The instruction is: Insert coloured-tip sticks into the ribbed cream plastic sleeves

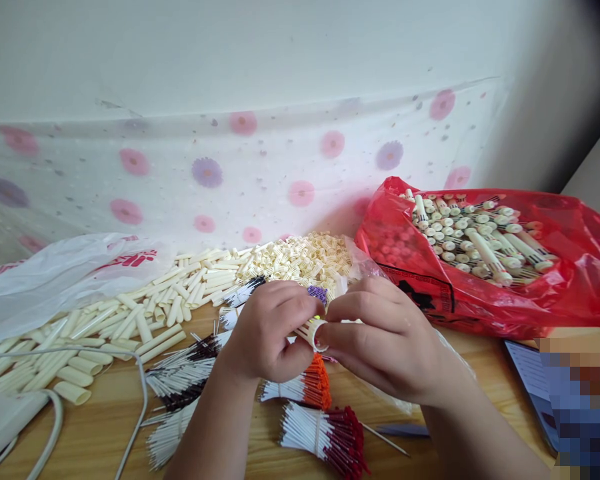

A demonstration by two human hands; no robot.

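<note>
Both hands meet over the middle of the wooden table. My left hand (275, 330) is closed around a bundle of thin white sticks, partly hidden by its fingers. A cream plastic ring (319, 335) sits around the bundle's right end, with a bit of yellow above it. My right hand (385, 337) pinches the ring's right side with thumb and fingers. Just below the hands lie a bundle with orange tips (317, 382) and a bundle with dark red tips (325, 437). Black-tipped sticks (185, 370) lie left of my left wrist.
Cream tubes (145, 320) and small cream pieces (300, 257) are heaped along the back. A red bag (460, 307) of assembled pieces stands back right. A phone (530, 387), a blade-like tool (403, 431) and white cables (143, 393) lie nearby.
</note>
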